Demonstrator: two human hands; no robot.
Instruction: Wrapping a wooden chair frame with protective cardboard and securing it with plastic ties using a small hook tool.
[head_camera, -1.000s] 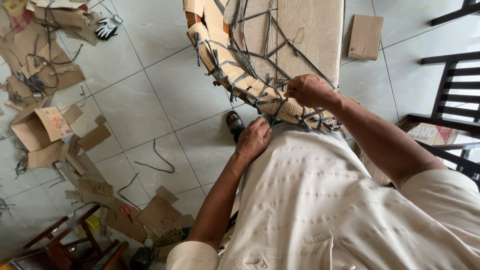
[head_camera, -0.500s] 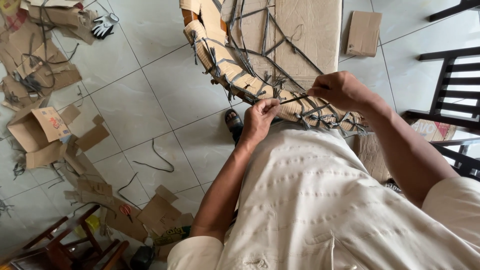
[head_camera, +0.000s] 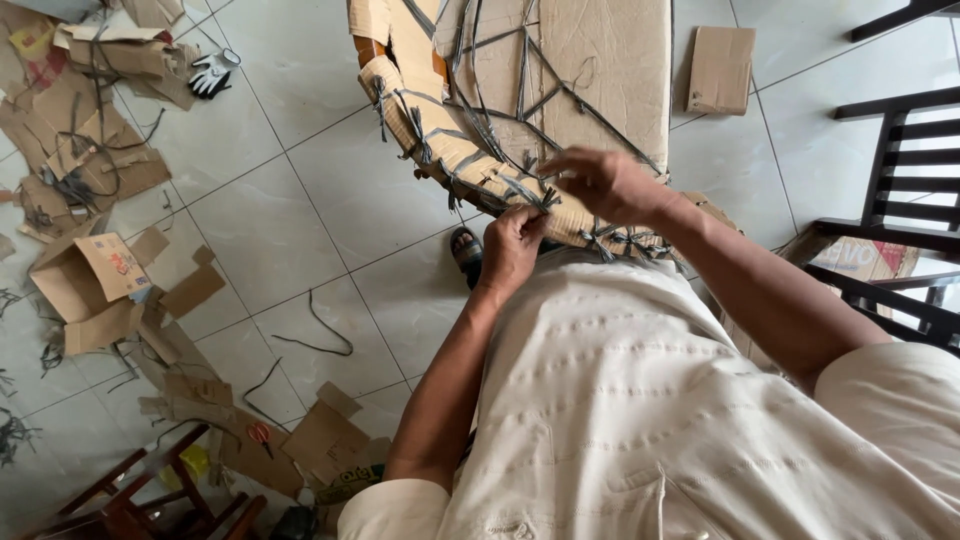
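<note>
Pale glossy floor tiles (head_camera: 300, 210) reflect soft daylight. Left of them lie torn cardboard scraps (head_camera: 90, 280) and a grey glove (head_camera: 212, 72); a dark wooden chair (head_camera: 890, 200) stands far right, reddish wooden furniture (head_camera: 140, 500) below-left.

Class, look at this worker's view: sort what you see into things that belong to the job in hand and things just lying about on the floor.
In use:
left hand
right hand
strap knot
cardboard-wrapped frame

Lying about:
glove
cardboard scraps
loose strap
scissors
small box
dark chairs
</note>
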